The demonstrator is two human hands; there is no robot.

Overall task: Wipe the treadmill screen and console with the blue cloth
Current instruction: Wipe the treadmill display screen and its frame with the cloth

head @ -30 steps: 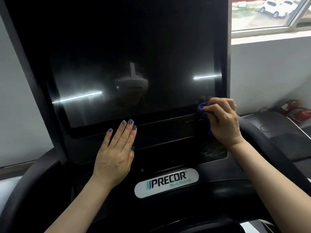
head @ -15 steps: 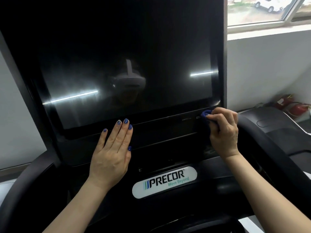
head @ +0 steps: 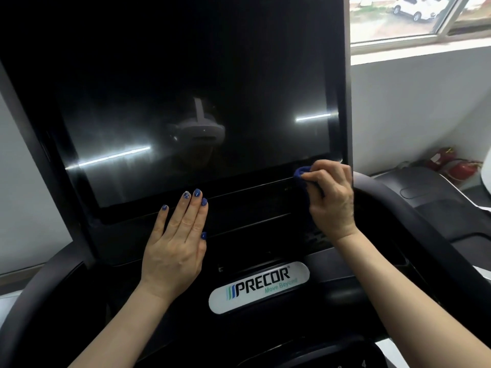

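The treadmill's large black screen fills the upper middle of the view, dark and glossy with light streaks reflected in it. Below it runs the black console panel with a white PRECOR badge. My right hand grips a bunched blue cloth and presses it on the bezel at the screen's lower right corner; most of the cloth is hidden in my fist. My left hand lies flat on the console under the screen's lower edge, fingers straight and together.
Black curved handrails sit at the left and right. A second treadmill's black deck stands to the right, with red fire extinguishers on the floor by the white wall. A window is at the upper right.
My right hand with the cloth slid down from the screen's right edge to the bezel below the corner, then slightly left. My left hand has stayed flat on the console.
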